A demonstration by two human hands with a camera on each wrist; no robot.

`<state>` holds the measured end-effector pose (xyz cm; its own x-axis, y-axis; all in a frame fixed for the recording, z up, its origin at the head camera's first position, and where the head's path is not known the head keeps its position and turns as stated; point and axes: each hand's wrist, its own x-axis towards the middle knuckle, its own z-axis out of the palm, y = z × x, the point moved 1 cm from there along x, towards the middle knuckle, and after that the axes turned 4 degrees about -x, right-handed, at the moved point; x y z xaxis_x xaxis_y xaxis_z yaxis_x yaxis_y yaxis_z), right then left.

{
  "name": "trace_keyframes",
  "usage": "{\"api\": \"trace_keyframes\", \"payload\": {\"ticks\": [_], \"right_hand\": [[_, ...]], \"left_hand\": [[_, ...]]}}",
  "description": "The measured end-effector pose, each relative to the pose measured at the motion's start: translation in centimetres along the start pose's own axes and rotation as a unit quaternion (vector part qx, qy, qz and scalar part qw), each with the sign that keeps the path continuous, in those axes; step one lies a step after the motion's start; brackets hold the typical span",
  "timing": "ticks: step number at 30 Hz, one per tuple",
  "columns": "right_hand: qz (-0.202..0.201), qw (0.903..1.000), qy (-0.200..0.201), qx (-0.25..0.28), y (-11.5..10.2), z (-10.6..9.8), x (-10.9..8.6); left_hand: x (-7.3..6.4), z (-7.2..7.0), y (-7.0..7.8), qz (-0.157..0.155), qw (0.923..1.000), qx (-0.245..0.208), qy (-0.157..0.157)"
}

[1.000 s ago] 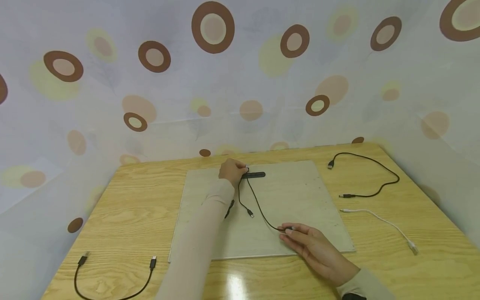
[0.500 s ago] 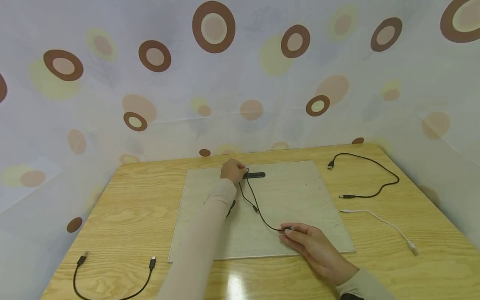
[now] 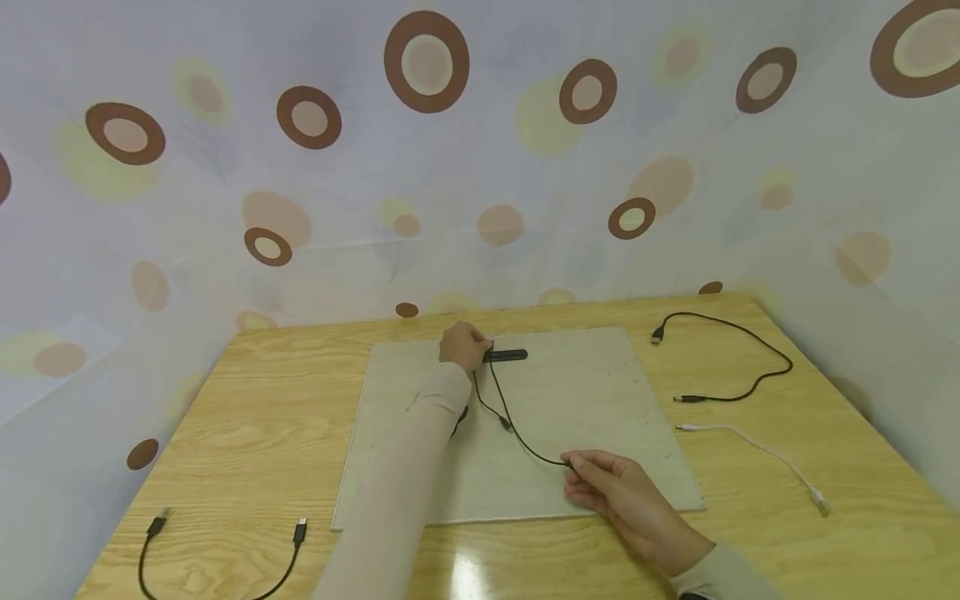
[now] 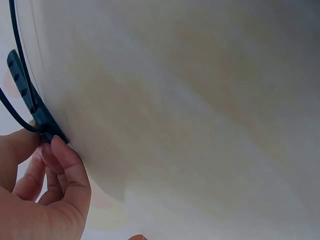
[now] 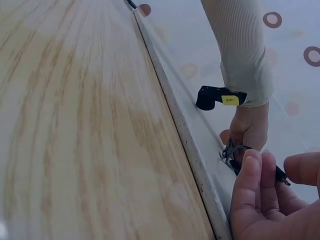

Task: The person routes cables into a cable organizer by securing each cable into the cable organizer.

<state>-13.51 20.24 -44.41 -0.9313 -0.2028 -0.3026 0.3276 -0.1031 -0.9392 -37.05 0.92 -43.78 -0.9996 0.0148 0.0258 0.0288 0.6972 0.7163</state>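
At the far edge of the pale board [image 3: 592, 400], my left hand [image 3: 463, 346] pinches the near end of a black slotted cable clip strip [image 3: 510, 355] lying there. The left wrist view shows thumb and fingertips on the end of that strip [image 4: 22, 82], where black cable [image 4: 15, 116] meets it. One thin black cable [image 3: 525, 442] runs from there toward me to my right hand [image 3: 622, 496], which holds its plug end between thumb and fingers. Part of this plug [image 5: 282, 176] shows in the right wrist view. A shorter cable end with a plug [image 3: 506, 423] lies beside the line.
To the right on the wooden table [image 3: 750, 467] lie a black USB cable [image 3: 772, 346] and a white cable [image 3: 772, 450]. Another short black cable [image 3: 142, 562] curves at front left. A dark piece [image 3: 461, 417] is partly hidden by my left sleeve. A patterned backdrop [image 3: 495, 150] encloses the table.
The loose plug has swung right to meet the long cable. My right fingers have shifted over their plug, whose metal tip was visible before. My left hand stays at the strip; the view tilts slightly.
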Motion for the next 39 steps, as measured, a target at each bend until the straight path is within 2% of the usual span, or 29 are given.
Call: {"api": "trace_keyframes", "payload": {"ticks": [7,17,27,33,39], "right_hand": [[0.004,0.9992,0.036,-0.016,0.2,-0.1,0.2],[0.001,0.9977,0.068,0.006,0.3,-0.1,-0.3],[0.007,0.9978,0.066,0.006,0.2,-0.2,-0.4],[0.007,0.9975,0.070,0.002,0.3,-0.1,-0.4],[0.000,0.9984,0.055,0.013,0.2,-0.1,-0.3]], "left_hand": [[-0.1,0.1,-0.1,0.006,0.9999,0.009,0.008],[-0.3,0.0,-0.1,0.005,0.9996,0.014,0.023],[-0.4,0.1,-0.1,-0.005,0.9996,0.016,0.024],[-0.9,-0.4,0.1,-0.002,0.9997,-0.015,0.018],[-1.2,-1.1,0.0,0.005,0.9994,-0.033,0.003]]}}
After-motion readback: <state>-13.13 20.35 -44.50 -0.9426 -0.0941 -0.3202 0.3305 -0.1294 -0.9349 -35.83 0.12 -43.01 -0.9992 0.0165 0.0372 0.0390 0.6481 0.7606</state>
